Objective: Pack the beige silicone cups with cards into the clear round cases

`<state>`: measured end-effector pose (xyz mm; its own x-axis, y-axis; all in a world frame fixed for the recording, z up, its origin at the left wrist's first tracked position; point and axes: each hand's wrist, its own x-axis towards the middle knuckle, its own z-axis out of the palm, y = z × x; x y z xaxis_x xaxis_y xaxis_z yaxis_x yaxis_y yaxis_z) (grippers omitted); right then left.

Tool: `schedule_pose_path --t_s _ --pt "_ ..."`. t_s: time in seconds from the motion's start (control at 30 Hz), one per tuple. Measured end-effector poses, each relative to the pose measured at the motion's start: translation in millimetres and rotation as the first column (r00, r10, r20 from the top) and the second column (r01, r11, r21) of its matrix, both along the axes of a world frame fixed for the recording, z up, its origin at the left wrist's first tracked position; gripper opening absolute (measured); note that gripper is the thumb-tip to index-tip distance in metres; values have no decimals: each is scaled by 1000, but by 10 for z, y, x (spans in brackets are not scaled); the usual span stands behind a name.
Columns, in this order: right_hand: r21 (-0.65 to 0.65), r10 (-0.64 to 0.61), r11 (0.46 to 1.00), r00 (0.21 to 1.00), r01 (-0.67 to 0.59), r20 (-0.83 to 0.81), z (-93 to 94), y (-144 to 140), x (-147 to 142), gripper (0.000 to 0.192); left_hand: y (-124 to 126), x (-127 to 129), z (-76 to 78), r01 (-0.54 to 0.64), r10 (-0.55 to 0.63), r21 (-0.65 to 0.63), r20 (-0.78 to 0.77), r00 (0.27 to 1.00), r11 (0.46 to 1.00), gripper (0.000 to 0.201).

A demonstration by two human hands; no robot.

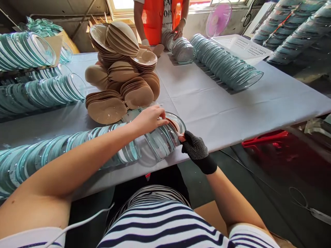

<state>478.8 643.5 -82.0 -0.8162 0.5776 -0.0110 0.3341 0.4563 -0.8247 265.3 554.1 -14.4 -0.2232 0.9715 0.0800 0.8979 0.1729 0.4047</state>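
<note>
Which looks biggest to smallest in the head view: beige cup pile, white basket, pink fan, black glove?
1. beige cup pile
2. white basket
3. pink fan and black glove look about alike; the glove is much nearer the camera, so I won't rank them.

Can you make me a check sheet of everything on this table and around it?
Surface: table under a white cloth.
Job's things: row of clear shells; tan pad at its open end.
Clutter: heap of tan pads; more shell rows; white basket.
Grippers: left hand bare, on the pad; right hand gloved, at the shell's rim.
Cables: white cord over the lap.
Surroundings: person in orange vest; pink fan.
</note>
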Motion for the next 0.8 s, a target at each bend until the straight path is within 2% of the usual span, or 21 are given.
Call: schedule_pose_path --t_s 0.1,0.17,0.23,0.3,0.37,0.47,0.53,0.6,0.67,0.73,0.8 --pt "154 114 977 972 -148 207 32 58 -26 23 13 32 27 71 -75 -76 -56 996 995 23" --pt "209 189 942 932 -261 310 52 122 -38 24 33 27 37 140 -151 -121 -91 984 983 29" --pt "237 239 914 908 -330 343 72 199 -34 25 50 -3 31 214 -230 -133 -120 966 968 35" --pt "251 273 902 913 -352 302 108 271 -17 25 57 -41 10 284 -299 -116 -145 943 952 36" --pt "259 269 912 941 -317 204 173 310 -3 22 53 -62 -22 330 -341 -89 -173 924 940 36" --pt "353 114 930 993 -107 0 298 264 -28 30 39 -41 -68 372 -381 -84 -202 902 924 36" --pt "485 33 875 999 -15 -29 353 182 -80 33 26 -10 -87 372 -381 -80 -220 898 925 35" --pt "614 3 788 998 -46 71 361 100 -140 35 6 15 -94 348 -350 -49 -216 912 936 32" --pt "682 -24 727 990 -76 136 329 56 -188 39 -19 24 -98 333 -327 3 -178 928 943 29" --pt "698 -23 716 999 -14 44 279 67 -212 39 -40 19 -109 334 -325 57 -118 938 941 25" --pt "657 -2 750 992 83 -123 225 121 -216 36 -48 11 -129 334 -330 81 -61 942 939 23"
